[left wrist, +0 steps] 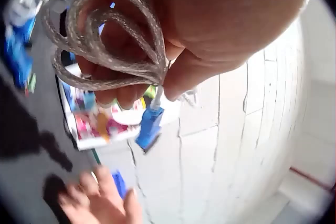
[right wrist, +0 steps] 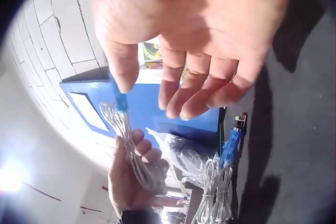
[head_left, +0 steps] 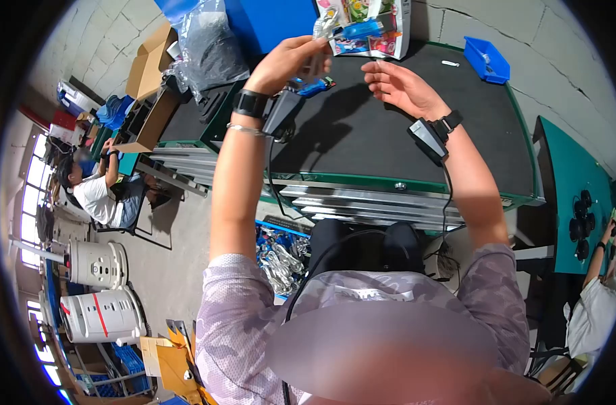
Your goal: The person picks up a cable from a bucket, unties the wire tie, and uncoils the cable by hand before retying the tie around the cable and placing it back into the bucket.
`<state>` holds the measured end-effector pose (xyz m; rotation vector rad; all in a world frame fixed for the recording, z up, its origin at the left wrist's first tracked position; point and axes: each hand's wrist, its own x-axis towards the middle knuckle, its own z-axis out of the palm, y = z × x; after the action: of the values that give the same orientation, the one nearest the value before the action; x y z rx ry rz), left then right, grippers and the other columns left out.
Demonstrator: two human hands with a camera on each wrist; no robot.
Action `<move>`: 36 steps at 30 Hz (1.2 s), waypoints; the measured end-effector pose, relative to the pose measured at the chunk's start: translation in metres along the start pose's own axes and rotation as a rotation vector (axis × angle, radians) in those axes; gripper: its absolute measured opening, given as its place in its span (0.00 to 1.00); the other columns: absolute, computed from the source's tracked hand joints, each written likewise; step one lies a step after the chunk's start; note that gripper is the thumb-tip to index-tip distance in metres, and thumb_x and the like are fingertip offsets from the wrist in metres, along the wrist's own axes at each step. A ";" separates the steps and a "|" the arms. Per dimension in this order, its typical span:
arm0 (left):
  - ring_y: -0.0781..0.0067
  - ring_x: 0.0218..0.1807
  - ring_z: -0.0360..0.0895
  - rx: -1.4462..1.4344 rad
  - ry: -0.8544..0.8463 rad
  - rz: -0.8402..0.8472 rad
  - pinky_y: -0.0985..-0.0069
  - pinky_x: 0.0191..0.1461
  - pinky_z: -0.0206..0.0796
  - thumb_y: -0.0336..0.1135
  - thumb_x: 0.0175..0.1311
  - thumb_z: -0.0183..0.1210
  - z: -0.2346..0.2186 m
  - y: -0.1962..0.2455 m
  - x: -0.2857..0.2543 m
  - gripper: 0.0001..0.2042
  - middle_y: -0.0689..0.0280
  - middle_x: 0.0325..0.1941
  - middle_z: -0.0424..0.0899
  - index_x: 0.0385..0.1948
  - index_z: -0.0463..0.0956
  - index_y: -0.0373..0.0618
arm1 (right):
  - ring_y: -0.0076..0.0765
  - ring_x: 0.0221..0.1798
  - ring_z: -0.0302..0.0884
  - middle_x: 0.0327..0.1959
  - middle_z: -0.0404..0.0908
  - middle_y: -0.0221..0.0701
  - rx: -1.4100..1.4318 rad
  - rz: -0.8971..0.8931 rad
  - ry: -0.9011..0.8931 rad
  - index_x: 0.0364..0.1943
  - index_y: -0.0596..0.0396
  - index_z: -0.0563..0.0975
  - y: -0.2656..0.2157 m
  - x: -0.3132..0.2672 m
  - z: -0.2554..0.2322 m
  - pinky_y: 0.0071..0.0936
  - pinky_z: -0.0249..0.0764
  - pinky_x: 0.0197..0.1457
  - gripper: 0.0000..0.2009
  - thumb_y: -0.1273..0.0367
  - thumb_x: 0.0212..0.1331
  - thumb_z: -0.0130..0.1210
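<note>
A person in a patterned short-sleeved shirt (head_left: 240, 290) reaches both arms over a dark-topped workbench (head_left: 470, 155). The left hand (head_left: 287, 65) grips a coiled clear cable (head_left: 326, 25) with a blue connector (head_left: 362, 29), in front of a colourful printed packet (head_left: 356, 9) near the block wall (head_left: 449, 28). The right hand (head_left: 406, 89) is held apart from it, fingers loosely bent (each wrist wears a black strap (head_left: 250, 104)). Another blue connector piece (head_left: 313, 88) lies on the bench; a small blue bin (head_left: 487, 59) sits at the far right corner. Below, cables (head_left: 279, 264) are heaped beside the person's legs. At left, someone in a white top (head_left: 97, 196) sits.
</note>
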<state>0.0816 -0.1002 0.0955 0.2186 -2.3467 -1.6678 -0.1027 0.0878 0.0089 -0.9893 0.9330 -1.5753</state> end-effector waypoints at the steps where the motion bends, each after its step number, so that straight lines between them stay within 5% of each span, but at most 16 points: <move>1: 0.77 0.37 0.79 -0.127 -0.036 0.025 0.81 0.41 0.71 0.45 0.73 0.46 0.014 0.000 0.008 0.18 0.66 0.36 0.81 0.46 0.74 0.36 | 0.21 0.44 0.73 0.44 0.76 0.26 -0.013 0.001 0.009 0.54 0.55 0.73 -0.002 -0.001 0.001 0.20 0.70 0.49 0.19 0.56 0.69 0.48; 5: 0.71 0.38 0.82 -0.550 -0.264 0.033 0.77 0.44 0.76 0.42 0.74 0.43 0.056 -0.032 0.058 0.19 0.60 0.41 0.83 0.50 0.73 0.34 | 0.22 0.46 0.72 0.43 0.76 0.24 0.130 -0.209 0.052 0.54 0.51 0.71 -0.016 -0.004 0.006 0.25 0.68 0.51 0.21 0.52 0.70 0.43; 7: 0.71 0.38 0.82 -0.641 -0.290 0.027 0.76 0.42 0.77 0.43 0.74 0.42 0.074 -0.037 0.066 0.19 0.59 0.41 0.83 0.49 0.73 0.34 | 0.22 0.43 0.72 0.39 0.75 0.22 0.190 -0.270 -0.103 0.46 0.50 0.73 -0.011 0.004 -0.019 0.25 0.69 0.48 0.17 0.53 0.70 0.42; 8: 0.71 0.38 0.83 -0.670 -0.302 0.002 0.76 0.41 0.77 0.44 0.74 0.42 0.078 -0.042 0.068 0.20 0.59 0.40 0.83 0.49 0.73 0.35 | 0.21 0.37 0.72 0.35 0.73 0.20 0.103 -0.235 0.017 0.38 0.48 0.73 -0.010 0.003 -0.021 0.25 0.69 0.45 0.15 0.54 0.71 0.42; 11: 0.69 0.39 0.83 -0.699 -0.384 -0.001 0.74 0.40 0.78 0.45 0.75 0.41 0.085 -0.062 0.076 0.20 0.58 0.39 0.84 0.48 0.73 0.36 | 0.18 0.31 0.67 0.33 0.74 0.20 0.058 -0.198 0.142 0.53 0.54 0.74 -0.004 0.005 -0.022 0.19 0.69 0.37 0.18 0.56 0.71 0.42; 13: 0.69 0.38 0.83 -0.698 -0.279 -0.053 0.74 0.41 0.77 0.46 0.74 0.41 0.093 -0.063 0.070 0.20 0.57 0.40 0.84 0.48 0.73 0.36 | 0.16 0.30 0.67 0.34 0.75 0.20 0.045 -0.175 0.143 0.58 0.56 0.72 -0.005 0.005 -0.020 0.18 0.67 0.34 0.21 0.57 0.71 0.42; 15: 0.68 0.39 0.83 -0.701 -0.260 -0.058 0.75 0.42 0.76 0.46 0.74 0.42 0.093 -0.065 0.065 0.20 0.57 0.41 0.84 0.49 0.73 0.36 | 0.16 0.29 0.67 0.35 0.76 0.22 0.000 -0.141 0.138 0.54 0.58 0.74 -0.006 0.005 -0.024 0.18 0.66 0.32 0.20 0.57 0.71 0.43; 19: 0.71 0.43 0.82 -0.453 -0.010 0.055 0.78 0.46 0.73 0.42 0.74 0.44 0.095 -0.064 0.063 0.19 0.58 0.42 0.83 0.49 0.74 0.33 | 0.21 0.37 0.74 0.39 0.79 0.26 -0.030 -0.212 0.127 0.47 0.59 0.75 0.000 0.012 -0.031 0.21 0.70 0.41 0.18 0.58 0.72 0.43; 22: 0.73 0.43 0.82 -0.283 0.068 0.147 0.80 0.48 0.71 0.43 0.72 0.48 0.093 -0.068 0.062 0.19 0.61 0.41 0.84 0.47 0.76 0.34 | 0.28 0.48 0.77 0.48 0.80 0.32 -0.022 -0.349 0.360 0.48 0.58 0.75 -0.001 0.012 -0.021 0.28 0.72 0.56 0.17 0.59 0.71 0.44; 24: 0.74 0.43 0.82 0.207 0.321 0.252 0.79 0.48 0.71 0.41 0.67 0.55 0.093 -0.062 0.061 0.15 0.63 0.39 0.85 0.46 0.78 0.38 | 0.28 0.48 0.78 0.48 0.80 0.32 -0.069 -0.352 0.379 0.49 0.58 0.75 0.001 0.011 -0.026 0.28 0.72 0.55 0.17 0.59 0.71 0.45; 27: 0.74 0.43 0.82 0.346 0.347 0.410 0.76 0.47 0.71 0.39 0.63 0.61 0.095 -0.061 0.060 0.13 0.64 0.39 0.86 0.44 0.80 0.43 | 0.26 0.46 0.78 0.47 0.80 0.32 -0.174 -0.346 0.415 0.49 0.58 0.74 0.003 0.011 -0.030 0.27 0.73 0.52 0.17 0.58 0.70 0.46; 32: 0.60 0.34 0.79 0.546 0.367 0.590 0.69 0.39 0.70 0.36 0.58 0.63 0.098 -0.061 0.058 0.10 0.59 0.32 0.81 0.35 0.78 0.41 | 0.20 0.41 0.76 0.41 0.78 0.28 -0.304 -0.374 0.489 0.49 0.58 0.71 0.003 0.012 -0.015 0.21 0.71 0.47 0.16 0.60 0.67 0.52; 36: 0.55 0.34 0.77 0.589 0.389 0.551 0.64 0.38 0.68 0.37 0.62 0.58 0.109 -0.062 0.056 0.10 0.57 0.33 0.78 0.36 0.76 0.40 | 0.17 0.38 0.72 0.38 0.77 0.26 -0.350 -0.455 0.456 0.51 0.57 0.69 0.007 0.016 -0.020 0.19 0.69 0.43 0.16 0.64 0.65 0.56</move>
<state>-0.0051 -0.0376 0.0098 -0.0083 -2.2446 -0.6054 -0.1215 0.0723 -0.0026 -1.1638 1.4046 -2.1226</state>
